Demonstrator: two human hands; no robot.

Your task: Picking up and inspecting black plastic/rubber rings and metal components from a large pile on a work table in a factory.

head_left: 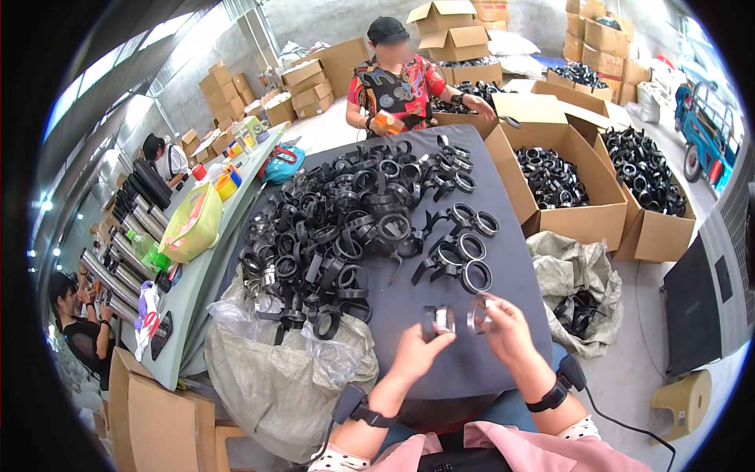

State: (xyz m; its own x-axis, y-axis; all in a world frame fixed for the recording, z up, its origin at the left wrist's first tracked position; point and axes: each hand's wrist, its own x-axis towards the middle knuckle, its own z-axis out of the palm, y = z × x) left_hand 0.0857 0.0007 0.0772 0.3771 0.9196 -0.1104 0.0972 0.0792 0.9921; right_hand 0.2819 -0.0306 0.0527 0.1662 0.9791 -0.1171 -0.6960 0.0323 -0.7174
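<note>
Over the near edge of the grey-covered table (503, 275), my left hand (419, 351) is closed on a black ring with a silver band (440, 320). Close beside it, my right hand (507, 329) pinches a thin silvery ring (475, 315), somewhat blurred; the two rings appear apart. Just beyond my hands lie several black rings with tabs (476, 277), in a loose row running up the right side of the table. A large heap of similar black rings (346, 206) covers the table's middle and left.
Open cartons of black rings (578, 224) stand right of the table. Woven sacks lie near left (275, 401) and right (586, 267). A side table (181, 338) bears a yellow-green basket (191, 228). Across stands a co-worker (393, 86). A yellow stool (683, 401) sits at right.
</note>
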